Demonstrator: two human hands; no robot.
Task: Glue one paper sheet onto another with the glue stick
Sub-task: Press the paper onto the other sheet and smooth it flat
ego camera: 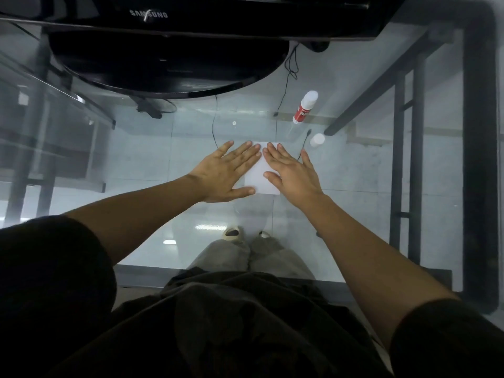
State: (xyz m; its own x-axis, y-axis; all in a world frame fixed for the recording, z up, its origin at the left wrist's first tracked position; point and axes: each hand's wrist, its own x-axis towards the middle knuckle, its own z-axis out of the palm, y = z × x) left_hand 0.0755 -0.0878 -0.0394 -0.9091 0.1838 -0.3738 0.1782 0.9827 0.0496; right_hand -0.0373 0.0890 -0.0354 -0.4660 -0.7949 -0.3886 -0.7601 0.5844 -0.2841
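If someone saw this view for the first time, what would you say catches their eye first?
Two hands, the left hand and right hand, press flat on a white paper at the centre of a glass table. Beyond them to the right stands a glue stick, its cap apart beside it. A black monitor fills the top.

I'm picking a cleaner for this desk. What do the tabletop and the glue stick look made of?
The tabletop looks like clear glass: the floor, cables and the person's shoes show through it, and it carries glossy reflections. The glue stick looks like smooth white plastic with a red printed label; its loose cap looks the same.
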